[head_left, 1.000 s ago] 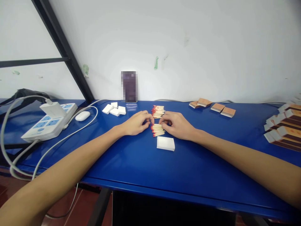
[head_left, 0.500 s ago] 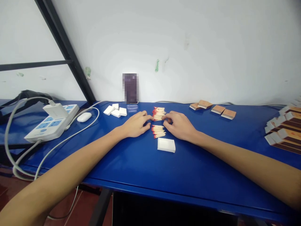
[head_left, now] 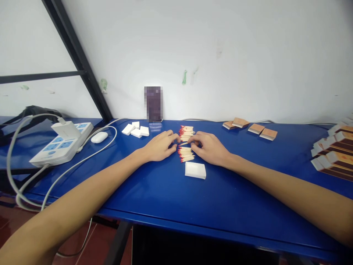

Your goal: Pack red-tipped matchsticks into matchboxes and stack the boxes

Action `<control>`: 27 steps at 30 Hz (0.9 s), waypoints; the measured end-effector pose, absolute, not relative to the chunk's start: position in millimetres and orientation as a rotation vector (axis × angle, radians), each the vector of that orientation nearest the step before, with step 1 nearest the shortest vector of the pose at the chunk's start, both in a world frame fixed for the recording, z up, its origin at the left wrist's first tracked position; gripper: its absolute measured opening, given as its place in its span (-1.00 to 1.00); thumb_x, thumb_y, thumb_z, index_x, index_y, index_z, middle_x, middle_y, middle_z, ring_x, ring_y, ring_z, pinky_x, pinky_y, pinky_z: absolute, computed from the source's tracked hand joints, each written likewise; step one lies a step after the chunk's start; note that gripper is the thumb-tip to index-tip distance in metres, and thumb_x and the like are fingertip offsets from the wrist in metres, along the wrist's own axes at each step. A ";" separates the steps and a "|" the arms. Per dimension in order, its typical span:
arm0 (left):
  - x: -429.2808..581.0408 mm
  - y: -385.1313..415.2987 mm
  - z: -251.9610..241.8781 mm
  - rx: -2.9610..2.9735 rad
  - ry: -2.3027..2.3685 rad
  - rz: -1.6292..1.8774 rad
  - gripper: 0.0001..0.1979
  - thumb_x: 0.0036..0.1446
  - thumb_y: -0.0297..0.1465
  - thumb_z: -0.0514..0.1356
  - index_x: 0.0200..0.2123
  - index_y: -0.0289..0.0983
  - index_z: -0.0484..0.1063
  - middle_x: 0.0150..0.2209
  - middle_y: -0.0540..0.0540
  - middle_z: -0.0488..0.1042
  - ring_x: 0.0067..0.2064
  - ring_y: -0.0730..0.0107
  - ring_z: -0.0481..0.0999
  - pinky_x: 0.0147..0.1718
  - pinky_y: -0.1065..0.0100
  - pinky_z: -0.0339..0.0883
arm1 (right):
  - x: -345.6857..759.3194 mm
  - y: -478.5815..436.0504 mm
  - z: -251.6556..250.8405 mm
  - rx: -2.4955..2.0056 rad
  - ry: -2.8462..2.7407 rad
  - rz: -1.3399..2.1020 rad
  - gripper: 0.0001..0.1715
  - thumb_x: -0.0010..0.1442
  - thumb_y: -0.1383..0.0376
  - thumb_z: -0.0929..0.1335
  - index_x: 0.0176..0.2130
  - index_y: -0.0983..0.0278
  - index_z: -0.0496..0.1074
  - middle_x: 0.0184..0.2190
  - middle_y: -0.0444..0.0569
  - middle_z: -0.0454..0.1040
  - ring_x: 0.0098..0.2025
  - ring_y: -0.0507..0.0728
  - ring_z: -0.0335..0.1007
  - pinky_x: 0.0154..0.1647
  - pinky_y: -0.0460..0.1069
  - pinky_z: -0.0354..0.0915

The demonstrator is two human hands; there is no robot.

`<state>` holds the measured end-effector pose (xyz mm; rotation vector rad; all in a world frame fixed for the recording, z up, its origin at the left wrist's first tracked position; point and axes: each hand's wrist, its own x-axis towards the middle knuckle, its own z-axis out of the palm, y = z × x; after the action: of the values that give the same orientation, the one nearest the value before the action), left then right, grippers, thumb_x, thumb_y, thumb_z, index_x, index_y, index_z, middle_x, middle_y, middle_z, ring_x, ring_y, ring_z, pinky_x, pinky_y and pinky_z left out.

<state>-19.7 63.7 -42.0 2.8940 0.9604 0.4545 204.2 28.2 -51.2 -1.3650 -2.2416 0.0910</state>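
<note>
Red-headed matchsticks lie on the blue table in two groups, a larger far pile and a smaller near pile. A single match lies in the gap between them. My left hand rests at the red heads, thumb and index finger apart, with nothing seen in it. On the plain-ended side, my right hand has its index fingertip at the single match's end, the thumb apart below. Its other fingers are curled under and partly hidden. Just nearer than the near pile lies a white matchbox tray.
Several small white trays lie back left, near a phone against the wall. Brown matchbox sleeves are back right; stacked matchboxes stand far right. A power strip, cables and a white case occupy the left.
One match has come away from the far pile toward me into the gap. My right index fingertip has moved slightly nearer with it; my left hand has hardly moved.
</note>
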 end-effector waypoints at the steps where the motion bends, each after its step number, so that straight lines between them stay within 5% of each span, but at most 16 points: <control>1: -19.4 63.6 -41.8 2.892 0.956 0.460 -0.78 0.28 -0.38 0.00 -0.09 -0.26 0.38 -0.20 -0.11 0.35 -0.18 0.26 0.37 -0.15 0.20 0.28 | 203.9 27.9 -51.0 -1.383 -2.231 0.080 -0.70 0.16 0.38 0.26 -0.22 0.28 0.57 -0.37 -0.05 0.46 -0.35 0.09 0.32 -0.30 -0.02 0.15; 27: -18.1 61.8 -39.2 2.916 0.897 0.416 -0.72 0.24 -0.48 -0.02 -0.05 -0.23 0.40 -0.26 -0.08 0.31 -0.22 0.28 0.36 -0.20 0.24 0.27 | 205.4 26.8 -51.1 -1.230 -2.282 0.135 -0.69 0.26 0.32 0.24 -0.21 0.26 0.56 -0.40 -0.07 0.43 -0.42 0.05 0.26 -0.37 -0.05 0.09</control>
<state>-18.1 61.8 -39.2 2.9162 0.8966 0.4156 205.4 26.8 -51.1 -1.2298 -2.2818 0.1351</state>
